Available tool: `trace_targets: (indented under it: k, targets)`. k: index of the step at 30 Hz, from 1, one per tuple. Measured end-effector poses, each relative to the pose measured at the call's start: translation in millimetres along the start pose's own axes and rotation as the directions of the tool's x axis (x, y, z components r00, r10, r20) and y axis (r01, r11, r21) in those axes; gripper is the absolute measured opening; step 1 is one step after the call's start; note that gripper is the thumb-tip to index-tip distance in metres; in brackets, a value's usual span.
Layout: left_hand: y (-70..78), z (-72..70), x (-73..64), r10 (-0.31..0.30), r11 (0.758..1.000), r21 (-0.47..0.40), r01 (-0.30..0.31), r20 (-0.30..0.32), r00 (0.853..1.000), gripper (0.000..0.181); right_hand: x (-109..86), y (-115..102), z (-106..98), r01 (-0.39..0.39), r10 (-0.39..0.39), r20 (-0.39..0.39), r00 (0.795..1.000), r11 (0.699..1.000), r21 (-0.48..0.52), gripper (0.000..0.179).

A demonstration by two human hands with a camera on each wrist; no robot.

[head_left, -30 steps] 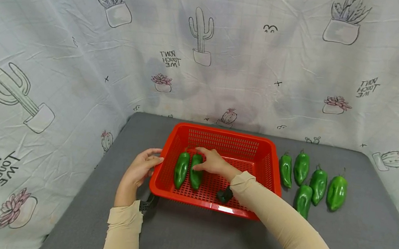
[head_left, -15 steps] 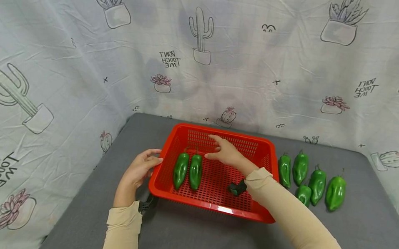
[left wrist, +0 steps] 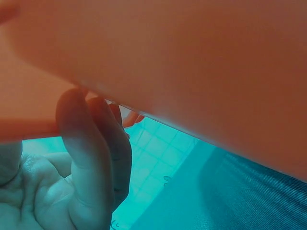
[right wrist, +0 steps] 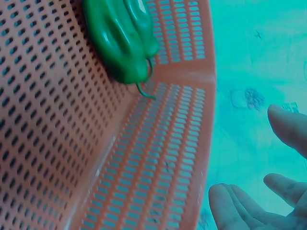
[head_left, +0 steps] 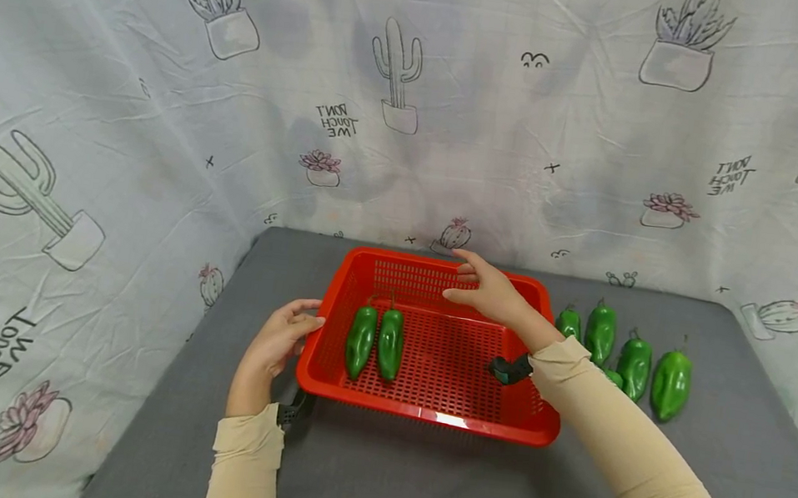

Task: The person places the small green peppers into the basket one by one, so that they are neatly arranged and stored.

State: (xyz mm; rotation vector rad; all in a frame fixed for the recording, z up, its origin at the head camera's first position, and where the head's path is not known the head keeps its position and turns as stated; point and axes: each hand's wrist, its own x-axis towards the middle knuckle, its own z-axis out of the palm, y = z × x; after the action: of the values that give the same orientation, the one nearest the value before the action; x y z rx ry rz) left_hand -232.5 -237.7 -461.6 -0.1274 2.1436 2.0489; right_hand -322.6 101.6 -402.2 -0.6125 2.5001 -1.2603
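Two long green peppers lie side by side in the left part of a red plastic basket (head_left: 422, 414), the left pepper (head_left: 359, 345) and the right pepper (head_left: 389, 347), stems toward the back. My left hand (head_left: 281, 340) holds the basket's left rim, thumb on top; in the left wrist view its curled fingers (left wrist: 86, 148) meet the rim from outside. Over the basket's back right part hovers my right hand (head_left: 497, 293), fingers spread and holding nothing. In the right wrist view that hand (right wrist: 259, 211) is apart from the slotted wall (right wrist: 144, 163).
Several more green peppers lie on the grey table (head_left: 398, 484) right of the basket, among them a broad one (head_left: 672, 386) at the far right. My right forearm partly covers the nearest ones. A printed curtain (head_left: 461, 123) hangs behind and at the sides.
My right hand has moved away from the right pepper in the basket, rightward and toward the back. The left hand stays on the rim, and both peppers lie where they were.
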Motion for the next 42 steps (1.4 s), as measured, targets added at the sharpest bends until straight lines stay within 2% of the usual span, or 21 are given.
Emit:
trace_targets:
  k: [8,18,22,25,31,35,42]
  targets:
    - [-1.9,-0.9,-0.1,0.009,1.000,0.011,-0.009,-0.015,1.000,0.045,-22.6,8.6,-27.5,-0.014,0.016,-0.053,0.998,0.999,0.045,0.078]
    - [-1.2,-3.4,-0.9,-0.004,1.000,0.005,0.004,-0.021,1.000,0.045,-54.0,16.6,-56.7,0.049,-0.034,-0.154,0.988,0.994,0.098,0.074]
    - [8.3,-0.2,-5.1,-0.016,1.000,-0.011,0.016,-0.007,1.000,0.046,-69.6,22.2,-67.4,0.062,-0.036,-0.192,0.981,0.989,0.131,0.074]
    - [14.4,2.4,-7.8,-0.021,1.000,-0.018,0.021,0.005,1.000,0.046,-81.7,28.5,-75.9,0.052,-0.026,-0.232,0.972,0.993,0.109,0.073]
    - [2.7,0.0,0.8,-0.015,1.000,-0.026,0.015,-0.004,1.000,0.046,-110.6,50.0,-95.1,-0.003,0.022,-0.342,0.939,0.998,0.055,0.068]
    - [1.0,-0.5,1.8,-0.008,1.000,-0.016,0.008,-0.003,1.000,0.047,-133.6,71.8,-106.2,-0.060,0.094,-0.421,0.902,0.994,0.093,0.065]
    - [1.1,-3.1,2.4,-0.006,1.000,-0.021,0.006,0.012,1.000,0.047,-167.9,119.8,-122.2,-0.052,0.149,-0.515,0.844,0.979,0.197,0.045]
